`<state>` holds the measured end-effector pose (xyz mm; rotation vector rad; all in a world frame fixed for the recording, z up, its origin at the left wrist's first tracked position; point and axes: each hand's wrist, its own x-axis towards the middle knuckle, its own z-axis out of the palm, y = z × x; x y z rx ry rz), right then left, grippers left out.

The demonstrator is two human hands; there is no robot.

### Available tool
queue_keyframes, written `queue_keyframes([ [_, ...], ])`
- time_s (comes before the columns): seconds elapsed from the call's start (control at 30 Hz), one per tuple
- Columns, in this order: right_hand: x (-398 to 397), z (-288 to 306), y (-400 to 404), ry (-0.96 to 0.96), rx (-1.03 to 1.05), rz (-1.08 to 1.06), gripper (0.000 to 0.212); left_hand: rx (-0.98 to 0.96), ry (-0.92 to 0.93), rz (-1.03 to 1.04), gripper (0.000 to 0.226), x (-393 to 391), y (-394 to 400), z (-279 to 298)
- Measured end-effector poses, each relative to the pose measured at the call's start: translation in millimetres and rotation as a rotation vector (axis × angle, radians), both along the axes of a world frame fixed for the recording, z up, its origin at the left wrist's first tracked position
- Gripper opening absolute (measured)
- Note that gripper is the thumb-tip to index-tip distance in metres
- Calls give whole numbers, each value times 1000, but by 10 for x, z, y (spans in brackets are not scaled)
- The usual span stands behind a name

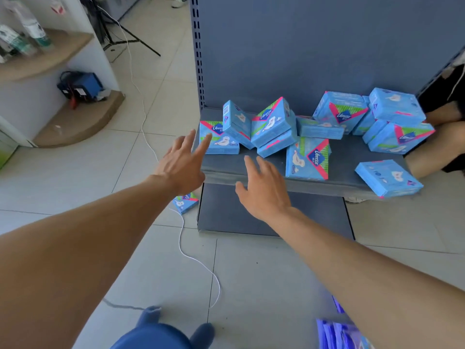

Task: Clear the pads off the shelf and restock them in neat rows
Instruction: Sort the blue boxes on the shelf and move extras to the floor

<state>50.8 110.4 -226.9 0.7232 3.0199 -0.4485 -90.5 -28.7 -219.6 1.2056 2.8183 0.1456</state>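
Evidently early stage: pad packs (271,124) lie jumbled on the shelf (266,170), one pack (186,202) on the floor; left hand (183,162) and right hand (264,190) reach, fingers spread, holding nothing.

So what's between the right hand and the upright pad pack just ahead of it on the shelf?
Nothing: in the head view only bare grey shelf separates the open right hand from the upright pad pack.

A: Identify items at left.
B: A white cable (181,235) runs across the tiled floor (251,273). A blue device (83,86) sits on a curved wooden corner ledge (83,119).
A: Farther back?
B: A black tripod (120,34); blurred bottles (25,28) on an upper ledge.
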Motion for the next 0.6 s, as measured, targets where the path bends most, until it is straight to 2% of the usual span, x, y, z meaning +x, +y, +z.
queue_keyframes([
  [0.1,-258,-18,-59,-2,-38,7,63,-2,-13,10,95,-247,-22,-26],
  [0.33,-967,-202,-591,20,-169,177,57,-24,-30,36,94,-1011,-338,-372],
  [0.4,-1154,-374,-843,11,-188,180,57,-44,-38,10,94,-1215,-466,-557],
  [0.5,-1372,-788,-1212,-102,-253,185,57,-92,-85,-13,94,-1502,-698,-962],
  [0.6,-1671,-1364,-1458,-182,-271,100,60,-122,-109,-16,93,-1837,-1009,-1501],
])
